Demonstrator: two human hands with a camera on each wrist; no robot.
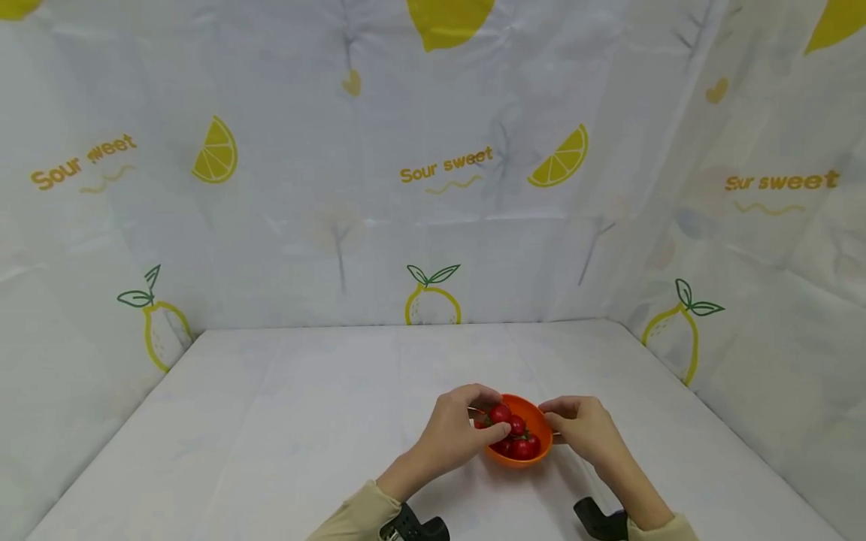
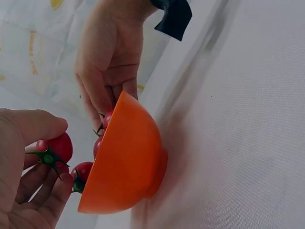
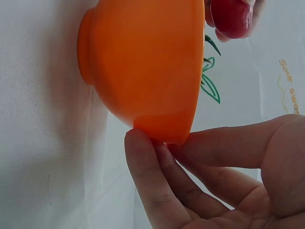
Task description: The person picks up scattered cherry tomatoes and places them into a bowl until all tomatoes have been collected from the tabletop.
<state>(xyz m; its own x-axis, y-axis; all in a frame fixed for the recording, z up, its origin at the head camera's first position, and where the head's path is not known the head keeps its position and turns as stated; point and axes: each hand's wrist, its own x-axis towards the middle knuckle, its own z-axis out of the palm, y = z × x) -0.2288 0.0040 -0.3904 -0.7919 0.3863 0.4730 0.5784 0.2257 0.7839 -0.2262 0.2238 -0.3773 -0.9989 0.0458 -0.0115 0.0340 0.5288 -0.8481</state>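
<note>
An orange bowl [image 1: 525,406] with several red cherry tomatoes [image 1: 522,449] in it stands on the table. My right hand [image 1: 587,430] grips its right rim, thumb on one side and fingertips against the outer wall in the right wrist view. Over the bowl's left side is my left hand [image 1: 455,430]. Its thumb and fingers pinch a cherry tomato [image 2: 62,147] with a green calyx, held just above the rim. Another tomato [image 2: 84,170] shows at the rim beside the left fingers. The lower tomatoes are partly hidden by the bowl wall.
A white-covered table [image 1: 304,421] spreads around the bowl. White curtains [image 1: 304,188] with lemon prints rise behind it and at both sides. Black wrist devices [image 1: 602,518] sit on both forearms.
</note>
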